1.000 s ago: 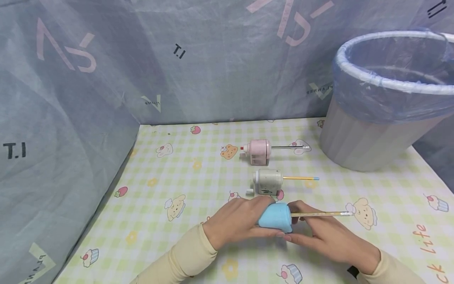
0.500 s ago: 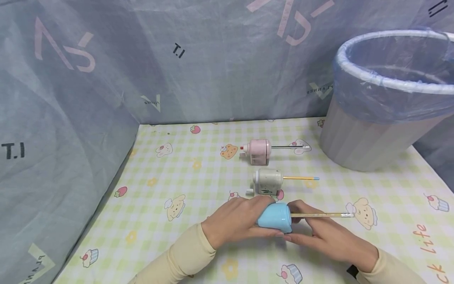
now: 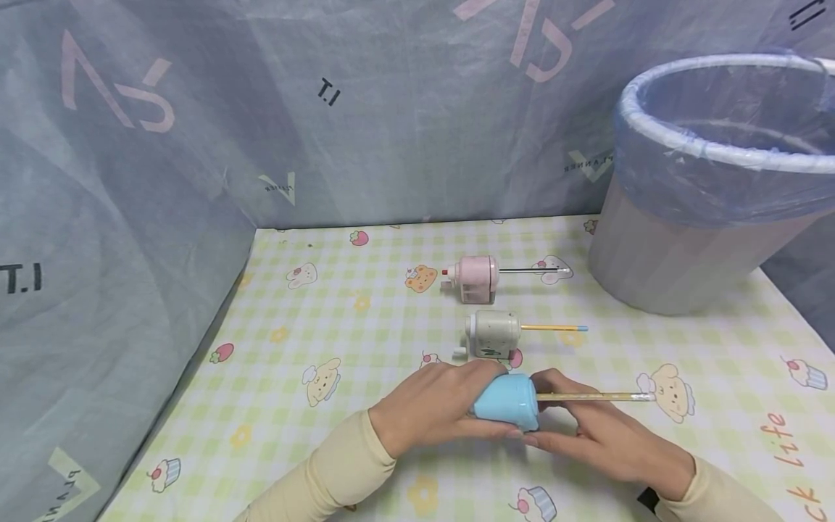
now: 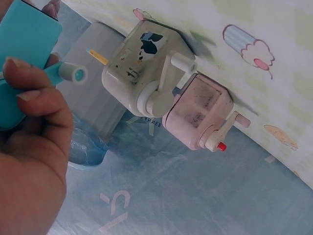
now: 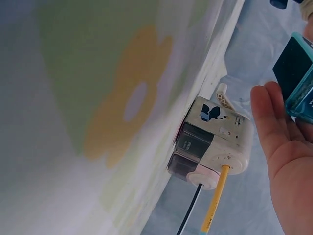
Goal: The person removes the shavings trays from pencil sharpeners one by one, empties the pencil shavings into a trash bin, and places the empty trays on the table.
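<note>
At lower centre I have my left hand (image 3: 433, 409) curled round the blue pencil sharpener (image 3: 507, 401), fingers at its crank, and my right hand (image 3: 587, 428) gripping its front by the inserted pencil (image 3: 593, 396). Sharpening seems underway; next needs steady bracing.

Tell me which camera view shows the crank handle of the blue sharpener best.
The left wrist view: the left hand grips the blue sharpener's crank handle close up. In the head view this hand hides it; the right wrist view shows only the sharpener's corner.
</note>
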A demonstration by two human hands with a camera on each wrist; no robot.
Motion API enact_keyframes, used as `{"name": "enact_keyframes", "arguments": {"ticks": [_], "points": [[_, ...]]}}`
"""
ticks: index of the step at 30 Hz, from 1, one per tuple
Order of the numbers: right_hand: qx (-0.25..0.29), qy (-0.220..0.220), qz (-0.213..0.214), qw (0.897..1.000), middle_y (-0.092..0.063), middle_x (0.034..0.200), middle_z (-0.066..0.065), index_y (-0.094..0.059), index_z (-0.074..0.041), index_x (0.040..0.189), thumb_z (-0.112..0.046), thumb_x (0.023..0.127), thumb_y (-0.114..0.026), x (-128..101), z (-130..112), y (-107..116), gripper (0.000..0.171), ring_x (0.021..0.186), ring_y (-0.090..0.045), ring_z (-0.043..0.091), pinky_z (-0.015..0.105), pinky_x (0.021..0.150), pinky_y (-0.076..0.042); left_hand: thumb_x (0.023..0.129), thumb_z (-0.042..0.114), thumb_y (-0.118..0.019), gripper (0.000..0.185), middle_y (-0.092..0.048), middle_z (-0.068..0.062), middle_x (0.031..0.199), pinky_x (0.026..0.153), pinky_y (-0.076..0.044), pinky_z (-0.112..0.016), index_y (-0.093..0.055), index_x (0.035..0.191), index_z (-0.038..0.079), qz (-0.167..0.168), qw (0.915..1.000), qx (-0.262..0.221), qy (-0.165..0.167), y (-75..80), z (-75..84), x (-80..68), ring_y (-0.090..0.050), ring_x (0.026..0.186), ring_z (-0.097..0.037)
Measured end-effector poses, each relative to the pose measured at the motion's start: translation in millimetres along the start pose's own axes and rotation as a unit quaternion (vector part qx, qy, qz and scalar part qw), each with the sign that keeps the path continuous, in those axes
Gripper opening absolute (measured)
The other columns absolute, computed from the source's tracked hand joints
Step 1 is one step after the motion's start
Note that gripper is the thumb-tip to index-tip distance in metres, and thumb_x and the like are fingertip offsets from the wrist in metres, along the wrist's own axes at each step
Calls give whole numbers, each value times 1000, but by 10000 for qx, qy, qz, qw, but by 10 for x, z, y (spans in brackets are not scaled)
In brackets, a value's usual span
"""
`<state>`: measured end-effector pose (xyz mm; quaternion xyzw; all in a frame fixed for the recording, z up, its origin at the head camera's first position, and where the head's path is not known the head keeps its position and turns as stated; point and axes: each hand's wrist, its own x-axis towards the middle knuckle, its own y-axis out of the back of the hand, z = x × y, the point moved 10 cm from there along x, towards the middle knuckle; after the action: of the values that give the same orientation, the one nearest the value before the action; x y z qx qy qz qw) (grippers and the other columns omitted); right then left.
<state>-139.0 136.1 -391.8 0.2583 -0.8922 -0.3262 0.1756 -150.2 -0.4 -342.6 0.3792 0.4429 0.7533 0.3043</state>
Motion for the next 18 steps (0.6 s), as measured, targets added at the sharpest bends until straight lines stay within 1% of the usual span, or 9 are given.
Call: {"name": "enact_keyframes", "arguments": {"ticks": [3,6,10,14,18], "points": [[-122,24,69,9999,-62,130,-21,-52,-40,140,-35,103,-74,-9,-11,11,43,120,-66,7,35,92,-58,90,50,-86,59,-66,6,98,66,-44,-10,-61,127,11,-9,10000,-17,-44,8,16,6,-54,72,2],[-272,117,147,9995,-61,129,-23,-55,-43,138,-35,102,-75,-13,-28,18,42,117,-64,4,31,87,-57,90,50,-86,59,-67,6,99,67,-44,-10,-61,127,11,-26,10000,-32,-74,13,28,8,-54,73,2],[-289,217,143,9992,-62,126,-22,-56,-42,136,-34,102,-76,-10,-44,11,40,113,-64,3,30,85,-56,91,50,-85,57,-66,7,99,67,-44,-10,-61,126,12,-103,9999,-94,-49,1,28,11,-54,74,3],[-187,60,57,9998,-62,124,-22,-53,-41,133,-35,101,-76,-12,-21,0,40,115,-66,6,32,84,-58,91,49,-85,55,-66,7,100,68,-45,-10,-61,126,13,-184,9996,-203,-17,-8,34,14,-54,75,3],[-52,89,0,9999,-63,122,-20,-52,-38,131,-32,100,-77,-9,-33,-8,40,116,-67,10,35,86,-60,91,49,-85,57,-67,7,101,68,-46,-11,-61,128,13,-210,9994,-290,-6,-6,46,12,-56,76,2]]}}
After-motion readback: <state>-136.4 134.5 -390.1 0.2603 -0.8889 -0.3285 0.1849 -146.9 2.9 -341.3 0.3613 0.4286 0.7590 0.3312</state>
